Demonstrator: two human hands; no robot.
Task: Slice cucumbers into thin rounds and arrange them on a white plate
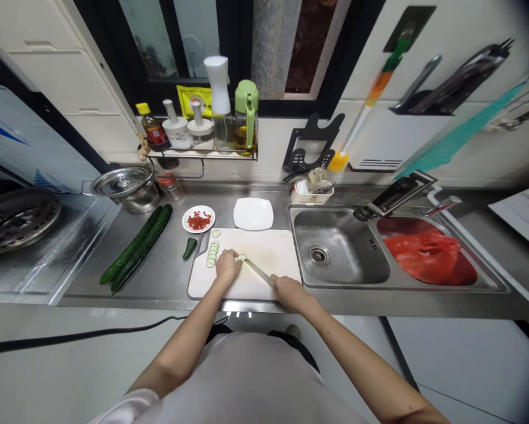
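Observation:
On a white cutting board (pixel 286 253) my right hand (pixel 290 292) grips a knife (pixel 259 272) by its handle, the blade pointing up and left. At the blade's tip lies a cucumber slice (pixel 242 257). My left hand (pixel 228 267) is closed with its fingertips against that slice; what lies under the palm is hidden. Left of this hand, a row of overlapping cucumber slices (pixel 212 254) lies on the board, with a single slice (pixel 216 234) above it. A short cucumber end (pixel 189 248) rests on the counter beside the board.
Two long cucumbers (pixel 136 247) lie at left, below a lidded steel pot (pixel 129 188). Behind the board stand a plate of chopped red pieces (pixel 185 221) and a white dish (pixel 253 214). To the right is a sink (pixel 339 250); a red bag (pixel 423 256) fills its second basin.

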